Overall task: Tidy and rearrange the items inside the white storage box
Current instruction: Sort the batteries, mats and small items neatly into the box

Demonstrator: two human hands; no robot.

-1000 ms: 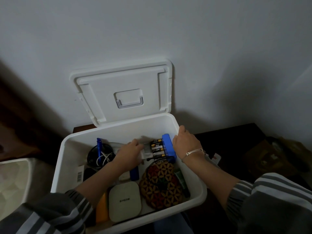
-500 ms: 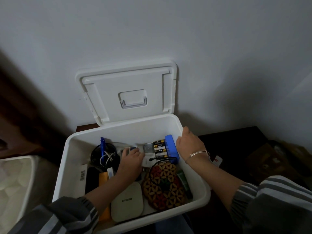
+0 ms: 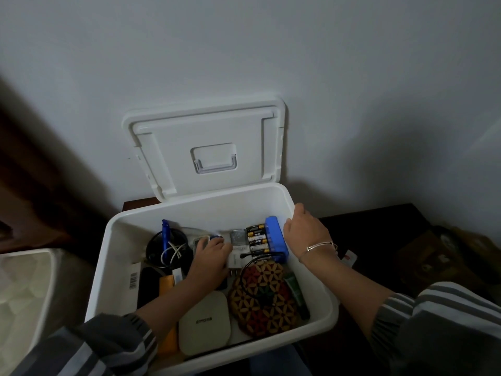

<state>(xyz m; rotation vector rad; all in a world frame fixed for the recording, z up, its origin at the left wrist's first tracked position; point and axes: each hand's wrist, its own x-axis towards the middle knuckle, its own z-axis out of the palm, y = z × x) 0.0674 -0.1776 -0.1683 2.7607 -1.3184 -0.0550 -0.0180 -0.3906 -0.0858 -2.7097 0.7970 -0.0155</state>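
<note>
**Two hands in a crowded storage box: where the tidying could slip**

The white storage box (image 3: 217, 210) stands open by the wall with its lid (image 3: 206, 142) tipped back. Its contents lie loose and close-packed on its floor. The left hand (image 3: 211, 256) is down inside, fingers bent over a small white item (image 3: 202, 241) beside the cable coil (image 3: 156, 249); whether it grips or only presses cannot be told. The right hand (image 3: 306, 234) is at the right wall, just beside the blue case (image 3: 276, 237) and the batteries (image 3: 257, 238) packed against it. Its fingertips are hidden, so its hold cannot be told either. The hands are apart, with the batteries between them.

Likely hazards:
- A nudge to the case may scatter the batteries.
- Lifting the small item may snag the coil or the thin black cord (image 3: 242, 270) looped over the patterned mat (image 3: 264, 297), dragging neighbouring things along.
- A jolt to the box may bring the lid forward onto the hands.
</note>
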